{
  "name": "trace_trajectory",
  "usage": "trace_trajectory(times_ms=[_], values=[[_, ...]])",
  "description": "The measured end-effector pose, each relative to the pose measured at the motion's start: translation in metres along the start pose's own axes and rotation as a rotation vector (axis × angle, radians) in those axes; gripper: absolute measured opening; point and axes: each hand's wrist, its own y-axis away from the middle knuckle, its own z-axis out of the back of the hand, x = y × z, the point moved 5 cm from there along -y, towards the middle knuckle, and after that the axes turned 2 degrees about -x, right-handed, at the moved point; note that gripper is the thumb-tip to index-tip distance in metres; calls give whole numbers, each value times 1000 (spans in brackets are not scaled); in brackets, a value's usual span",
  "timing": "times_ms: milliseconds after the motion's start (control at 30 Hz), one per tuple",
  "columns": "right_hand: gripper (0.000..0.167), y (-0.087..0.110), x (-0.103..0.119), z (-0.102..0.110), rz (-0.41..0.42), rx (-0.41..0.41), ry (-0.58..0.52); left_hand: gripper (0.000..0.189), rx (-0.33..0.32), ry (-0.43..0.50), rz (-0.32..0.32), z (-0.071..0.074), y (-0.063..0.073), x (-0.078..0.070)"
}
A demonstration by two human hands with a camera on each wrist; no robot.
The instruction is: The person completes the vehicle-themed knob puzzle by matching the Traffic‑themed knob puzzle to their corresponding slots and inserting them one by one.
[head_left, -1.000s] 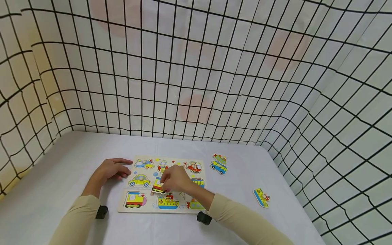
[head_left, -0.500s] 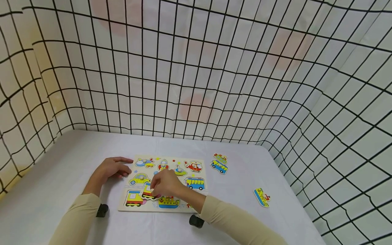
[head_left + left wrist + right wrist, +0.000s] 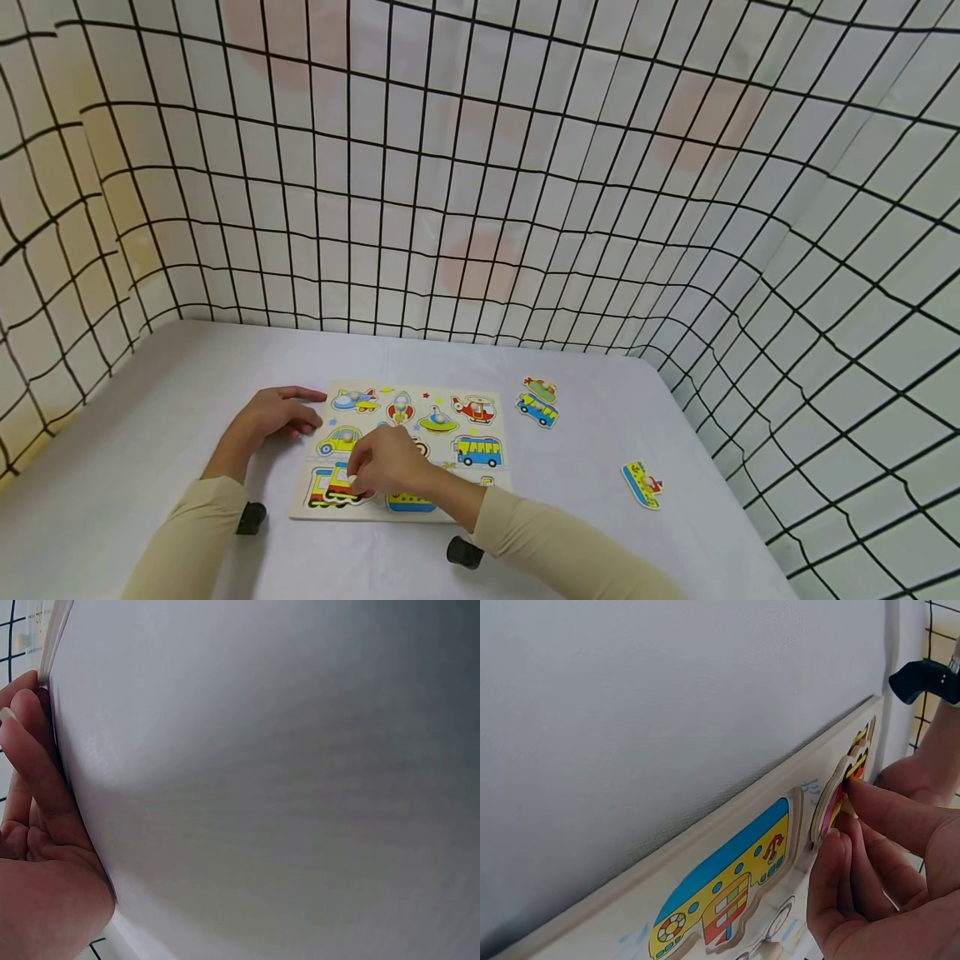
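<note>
My right hand (image 3: 390,461) pinches a train puzzle piece (image 3: 339,483) over the lower left of the wooden puzzle board (image 3: 375,512). The piece partly covers the printed train recess (image 3: 317,490) beneath it. In the right wrist view, thumb and fingers hold the train piece (image 3: 838,792) just off the board (image 3: 786,777), tilted, beside the ship recess (image 3: 724,877). My left hand (image 3: 276,414) rests at the board's left edge with fingers extended; the left wrist view shows the left hand (image 3: 45,802) against the white cloth, some fingers hidden.
On the cloth (image 3: 585,517) right of the board lie a bus piece (image 3: 537,410), a submarine piece (image 3: 540,388) touching or very near it, and a ship piece (image 3: 642,485) farther right. A car (image 3: 341,440) and a helicopter (image 3: 473,408) are on the board. Black-lined netting (image 3: 480,167) surrounds the table.
My right hand has carried the train piece left and slightly down, from the board's middle to the train recess at lower left. The left hand stays in place.
</note>
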Motion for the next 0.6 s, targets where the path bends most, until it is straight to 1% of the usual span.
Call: trace_trajectory(times_ms=[200,433,600], values=[[10,0,5,-4,24,4,1,57,-3,-5,6,0,-1,1],[7,0,11,-7,73,-8,20,57,-9,-8,0,0,1,0],[8,-2,13,-10,78,-8,25,57,-15,-6,-4,0,1,-1]])
